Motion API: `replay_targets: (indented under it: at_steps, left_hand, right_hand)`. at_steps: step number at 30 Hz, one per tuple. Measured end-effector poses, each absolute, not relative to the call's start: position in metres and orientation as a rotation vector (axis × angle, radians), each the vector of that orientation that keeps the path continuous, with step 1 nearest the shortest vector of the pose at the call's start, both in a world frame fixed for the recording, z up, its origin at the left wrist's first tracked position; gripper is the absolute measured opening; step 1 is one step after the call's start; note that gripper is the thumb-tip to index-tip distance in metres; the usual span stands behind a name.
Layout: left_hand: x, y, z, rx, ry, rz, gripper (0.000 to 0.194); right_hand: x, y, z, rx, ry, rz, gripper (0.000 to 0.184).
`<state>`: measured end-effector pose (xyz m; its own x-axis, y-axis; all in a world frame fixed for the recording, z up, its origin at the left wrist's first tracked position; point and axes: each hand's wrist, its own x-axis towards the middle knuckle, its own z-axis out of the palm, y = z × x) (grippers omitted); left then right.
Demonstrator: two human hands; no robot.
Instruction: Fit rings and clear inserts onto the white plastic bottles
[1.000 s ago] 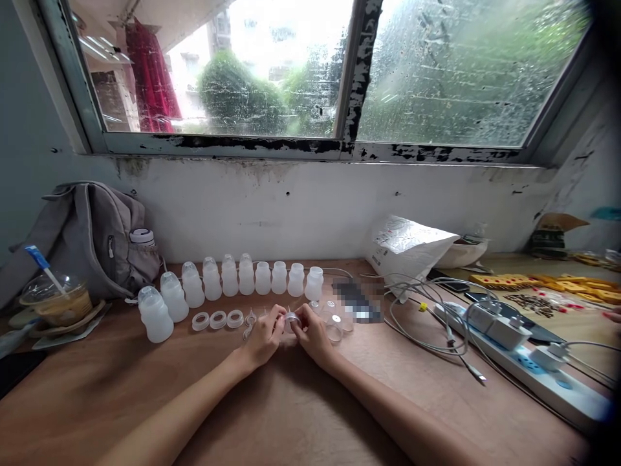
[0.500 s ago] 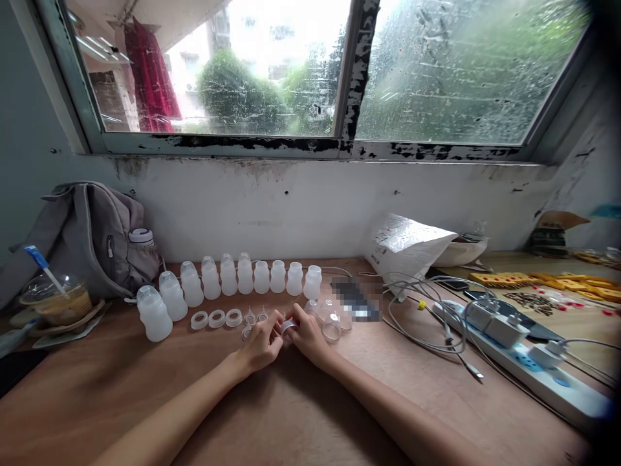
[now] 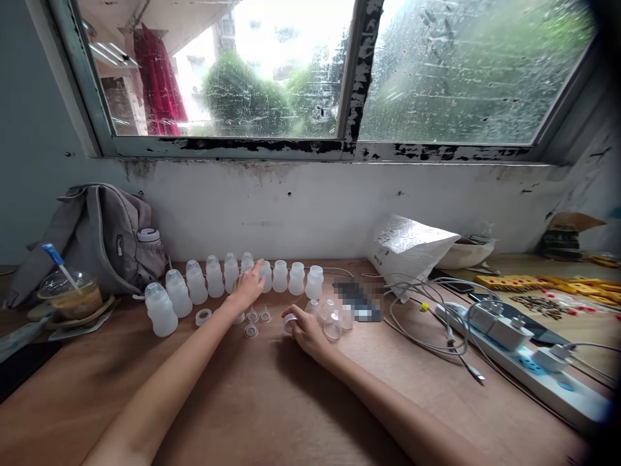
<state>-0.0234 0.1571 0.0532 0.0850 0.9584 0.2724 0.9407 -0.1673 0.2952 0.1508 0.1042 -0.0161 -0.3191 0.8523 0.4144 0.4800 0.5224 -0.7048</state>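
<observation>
My left hand (image 3: pixel 248 286) reaches over to the bottle row, fingers stretched out at the left side of an uncapped frosted baby bottle (image 3: pixel 266 276). Whether the fingertips press on it I cannot tell. Lower on the table, my right hand (image 3: pixel 305 329) grips a whitish bottle collar ring (image 3: pixel 290 321) between thumb and fingers. Several clear teats (image 3: pixel 251 331) lie between the hands. Transparent dome caps (image 3: pixel 332 327) stand just right of my right hand. Another collar ring (image 3: pixel 203 317) lies left of my left forearm, which hides part of the ring row.
Capped bottles (image 3: pixel 161 310) curve along the left, with uncapped ones (image 3: pixel 314 282) at right. A drink cup (image 3: pixel 72 294) and grey backpack (image 3: pixel 107 239) are far left. Tangled cables (image 3: pixel 422 336), a power strip (image 3: pixel 524 362) and a silvery bag (image 3: pixel 412 246) occupy the right.
My left hand has left the collar ring and moved up and left to the bottle row. My right hand stays in place with the ring. The view has shifted slightly.
</observation>
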Motion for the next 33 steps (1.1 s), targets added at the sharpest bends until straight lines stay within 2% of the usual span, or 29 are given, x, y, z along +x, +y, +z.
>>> replay_targets:
  at_steps: [3, 6, 9, 13, 17, 21, 26, 33]
  left_hand:
    - [-0.019, 0.170, 0.048, 2.257, 2.025, 0.588, 0.044]
    - [-0.013, 0.172, 0.043, 2.302, 2.046, 0.691, 0.033]
    - [-0.010, 0.163, 0.041, 2.425, 1.985, 0.967, 0.021]
    - [-0.010, 0.134, 0.038, 2.379, 1.673, 1.440, 0.017]
    - [-0.016, 0.088, 0.025, 2.224, 1.332, 1.742, 0.014]
    - [-0.028, 0.049, 0.004, 2.286, 1.158, 1.558, 0.024]
    - [-0.042, 0.035, -0.007, 2.315, 1.214, 1.320, 0.037]
    - [-0.039, 0.037, 0.004, 1.836, 1.233, 1.148, 0.052]
  right_hand:
    - [0.151, 0.104, -0.015, -1.119, -1.890, 0.616, 0.026]
    - [0.151, 0.103, -0.013, -1.102, -1.813, 0.678, 0.022]
    - [0.151, 0.100, -0.007, -1.022, -1.749, 0.854, 0.028]
    - [0.150, 0.095, 0.000, -0.757, -1.623, 1.197, 0.046]
    - [0.149, 0.096, 0.001, -0.678, -1.448, 1.327, 0.043]
    - [0.149, 0.096, 0.003, -0.736, -1.416, 1.286, 0.035]
    - [0.146, 0.090, 0.008, -0.734, -1.503, 1.259, 0.030]
    - [0.147, 0.087, 0.022, -0.729, -1.741, 1.249, 0.031]
